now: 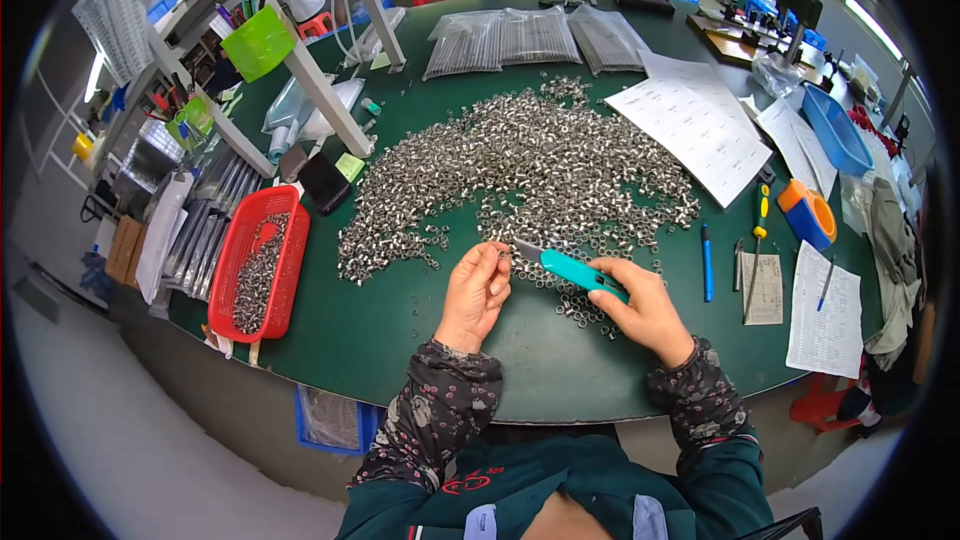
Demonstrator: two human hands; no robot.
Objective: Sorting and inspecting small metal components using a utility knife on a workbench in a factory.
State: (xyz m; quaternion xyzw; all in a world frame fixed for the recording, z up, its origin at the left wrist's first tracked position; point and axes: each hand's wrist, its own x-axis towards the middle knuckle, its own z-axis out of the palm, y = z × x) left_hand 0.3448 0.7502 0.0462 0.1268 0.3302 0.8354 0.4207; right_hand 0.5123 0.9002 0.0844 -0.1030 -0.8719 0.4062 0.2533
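Observation:
My right hand [640,305] is closed around a teal utility knife [578,271], its blade pointing left toward my other hand. Between the thumb and fingertips of my left hand [477,292] is a small metal ring [503,252], pinched close to the blade's tip. Whether blade and ring touch, I cannot tell. Beyond both hands spreads a wide heap of small silvery metal rings [530,155] on the green table [400,360]. Some loose rings lie under the knife and beside my right hand.
A red basket [296,275] of metal pieces stands at left, near a black phone [325,182]. Bagged rods [535,37] lie at the back. Right are paper sheets [690,130], a blue pen [708,262], a yellow-handled screwdriver [761,210], orange tape [808,213] and a blue tray [836,130].

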